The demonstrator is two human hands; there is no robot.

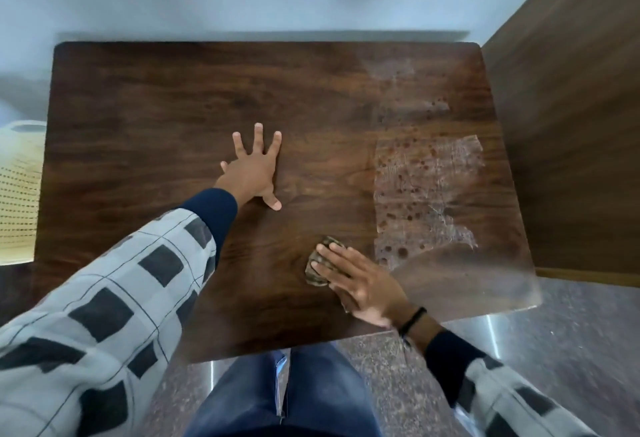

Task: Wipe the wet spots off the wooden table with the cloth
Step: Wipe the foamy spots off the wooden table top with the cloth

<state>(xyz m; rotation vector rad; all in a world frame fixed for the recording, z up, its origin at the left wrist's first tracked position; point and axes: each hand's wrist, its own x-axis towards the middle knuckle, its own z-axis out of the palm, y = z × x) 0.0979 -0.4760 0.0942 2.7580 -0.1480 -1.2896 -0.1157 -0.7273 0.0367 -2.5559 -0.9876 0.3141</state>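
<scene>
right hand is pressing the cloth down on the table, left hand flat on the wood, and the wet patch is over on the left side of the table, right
Not quite. The head view shows the wet patch on the right side of the table, not the left. The rest holds: the right hand presses the cloth down, and the left hand lies flat on the wood.

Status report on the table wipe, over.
Left hand flat on table, holding nothing. Right hand pressing cloth near front edge. Wet spots unwiped, right of cloth, nothing between.
</scene>
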